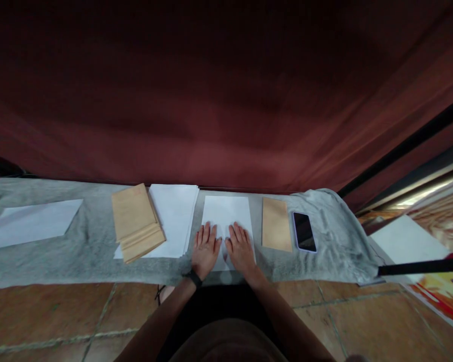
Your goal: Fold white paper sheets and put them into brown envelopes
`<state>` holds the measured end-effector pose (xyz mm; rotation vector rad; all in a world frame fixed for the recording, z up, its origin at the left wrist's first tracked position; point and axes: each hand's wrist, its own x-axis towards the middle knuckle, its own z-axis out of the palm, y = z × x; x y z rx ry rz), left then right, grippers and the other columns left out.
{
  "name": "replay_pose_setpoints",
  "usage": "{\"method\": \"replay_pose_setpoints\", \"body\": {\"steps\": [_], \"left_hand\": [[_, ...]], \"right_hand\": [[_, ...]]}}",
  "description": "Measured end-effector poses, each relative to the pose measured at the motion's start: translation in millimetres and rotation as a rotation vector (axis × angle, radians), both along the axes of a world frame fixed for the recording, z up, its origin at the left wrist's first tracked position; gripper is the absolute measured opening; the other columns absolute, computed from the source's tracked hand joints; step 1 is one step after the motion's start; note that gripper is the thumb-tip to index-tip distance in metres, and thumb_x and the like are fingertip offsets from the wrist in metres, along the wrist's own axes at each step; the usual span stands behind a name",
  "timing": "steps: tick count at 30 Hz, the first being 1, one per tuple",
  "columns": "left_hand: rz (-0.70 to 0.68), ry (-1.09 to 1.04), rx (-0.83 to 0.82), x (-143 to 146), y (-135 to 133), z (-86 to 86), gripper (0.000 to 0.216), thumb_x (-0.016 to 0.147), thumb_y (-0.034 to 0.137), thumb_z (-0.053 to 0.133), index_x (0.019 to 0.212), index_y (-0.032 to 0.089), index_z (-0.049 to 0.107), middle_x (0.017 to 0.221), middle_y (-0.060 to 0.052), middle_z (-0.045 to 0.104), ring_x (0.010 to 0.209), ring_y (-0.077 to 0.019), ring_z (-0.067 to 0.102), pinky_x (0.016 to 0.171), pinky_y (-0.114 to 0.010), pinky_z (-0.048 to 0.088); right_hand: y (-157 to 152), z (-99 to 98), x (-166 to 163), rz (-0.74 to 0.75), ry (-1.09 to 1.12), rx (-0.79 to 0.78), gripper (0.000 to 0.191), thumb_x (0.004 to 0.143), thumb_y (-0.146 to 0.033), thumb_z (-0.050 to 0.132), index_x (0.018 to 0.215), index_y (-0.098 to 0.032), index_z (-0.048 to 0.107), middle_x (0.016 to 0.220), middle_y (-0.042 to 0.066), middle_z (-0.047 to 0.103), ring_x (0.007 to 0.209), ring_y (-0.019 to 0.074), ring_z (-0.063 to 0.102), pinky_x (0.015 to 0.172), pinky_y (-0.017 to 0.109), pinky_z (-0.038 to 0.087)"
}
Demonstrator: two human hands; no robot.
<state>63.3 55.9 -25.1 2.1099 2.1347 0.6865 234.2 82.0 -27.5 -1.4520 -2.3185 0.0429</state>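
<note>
A white sheet of paper lies on the grey cloth in front of me. My left hand rests flat on its lower left part, fingers stretched out, a black band on the wrist. My right hand lies flat beside it on the lower right part, fingers apart. Neither hand holds anything. A single brown envelope lies just right of the sheet. A stack of brown envelopes sits to the left, partly over a pile of white sheets.
A dark phone lies face up right of the single envelope. Another white sheet rests at the far left of the cloth. A dark red curtain hangs behind. Tiled floor shows below, and more paper lies at the right.
</note>
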Motion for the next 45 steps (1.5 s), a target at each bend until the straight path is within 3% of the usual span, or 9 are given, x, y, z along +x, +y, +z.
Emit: {"method": "replay_pose_setpoints", "body": {"steps": [4, 10, 16, 23, 27, 34, 39, 43, 45], "left_hand": [[-0.052, 0.134, -0.008, 12, -29, 1.5, 0.057, 0.101, 0.040, 0.041, 0.153, 0.015, 0.044, 0.162, -0.015, 0.036, 0.153, -0.0325, 0.029, 0.123, -0.056, 0.026], [-0.003, 0.134, 0.044, -8, -50, 0.6, 0.059, 0.103, 0.041, 0.037, 0.150, 0.007, 0.045, 0.158, -0.021, 0.040, 0.148, -0.0346, 0.038, 0.119, -0.053, 0.034], [-0.276, 0.275, -0.031, -23, -80, 7.1, 0.053, 0.101, 0.042, 0.043, 0.147, 0.016, 0.051, 0.154, -0.014, 0.050, 0.145, -0.0326, 0.043, 0.120, -0.056, 0.032], [-0.383, 0.411, -0.306, -18, -67, 36.5, 0.048, 0.093, 0.014, 0.048, 0.140, 0.012, 0.057, 0.151, -0.019, 0.052, 0.142, -0.0311, 0.048, 0.115, -0.047, 0.041], [-0.364, 0.421, -0.355, -14, -62, 47.2, 0.054, 0.089, -0.001, 0.041, 0.138, 0.014, 0.059, 0.149, -0.017, 0.054, 0.140, -0.0277, 0.050, 0.113, -0.042, 0.043], [-0.310, 0.069, -0.219, -27, -67, 56.4, 0.037, 0.097, 0.012, 0.043, 0.123, 0.019, 0.067, 0.124, -0.012, 0.072, 0.116, -0.0231, 0.067, 0.102, -0.038, 0.052], [-0.325, -0.325, -0.177, -41, -83, 66.6, 0.032, 0.101, 0.037, 0.042, 0.106, 0.025, 0.072, 0.104, -0.005, 0.076, 0.098, -0.0209, 0.071, 0.091, -0.034, 0.055], [-0.168, -0.651, -0.134, -48, -82, 75.7, 0.035, 0.094, 0.053, 0.054, 0.097, 0.023, 0.072, 0.092, -0.003, 0.075, 0.085, -0.0201, 0.069, 0.081, -0.032, 0.056], [-0.059, -0.782, -0.071, -52, -71, 75.2, 0.037, 0.088, 0.055, 0.062, 0.103, 0.022, 0.070, 0.093, -0.003, 0.073, 0.083, -0.0183, 0.068, 0.078, -0.030, 0.055]], "right_hand": [[-33, 3.0, 8, -0.017, -0.032, 0.013, 0.052, 0.105, -0.034, 0.044, 0.153, -0.014, 0.044, 0.159, 0.014, 0.042, 0.147, 0.0282, 0.040, 0.121, 0.048, 0.030], [-43, 1.0, 42, -0.056, -0.061, 0.063, 0.056, 0.105, -0.036, 0.042, 0.155, -0.011, 0.039, 0.158, 0.016, 0.043, 0.146, 0.0286, 0.042, 0.120, 0.047, 0.033], [-63, -9.2, 64, 0.004, -0.094, 0.079, 0.058, 0.105, -0.036, 0.041, 0.156, -0.008, 0.036, 0.159, 0.019, 0.041, 0.147, 0.0294, 0.040, 0.119, 0.047, 0.035], [-64, -3.1, 72, 0.082, -0.060, 0.054, 0.061, 0.103, -0.038, 0.047, 0.155, -0.009, 0.037, 0.159, 0.018, 0.041, 0.147, 0.0303, 0.039, 0.119, 0.049, 0.038], [-65, 2.1, 75, 0.108, -0.054, 0.012, 0.059, 0.100, -0.036, 0.051, 0.153, -0.010, 0.042, 0.160, 0.019, 0.039, 0.149, 0.0309, 0.037, 0.119, 0.050, 0.038], [-63, 10.8, 91, 0.184, 0.061, -0.114, 0.061, 0.094, -0.030, 0.060, 0.152, -0.018, 0.045, 0.155, 0.013, 0.048, 0.145, 0.0274, 0.044, 0.118, 0.049, 0.040], [-58, 17.9, 101, 0.092, 0.287, -0.177, 0.054, 0.089, -0.010, 0.047, 0.138, -0.026, 0.062, 0.135, 0.006, 0.067, 0.128, 0.0208, 0.061, 0.111, 0.042, 0.049], [-49, 25.3, 97, 0.012, 0.573, -0.212, 0.027, 0.092, -0.023, 0.052, 0.105, -0.025, 0.075, 0.112, 0.006, 0.076, 0.110, 0.0243, 0.069, 0.098, 0.042, 0.055], [-40, 29.4, 90, -0.055, 0.715, -0.253, 0.026, 0.094, -0.037, 0.053, 0.094, -0.022, 0.074, 0.095, 0.005, 0.077, 0.093, 0.0233, 0.071, 0.085, 0.036, 0.056]]}}
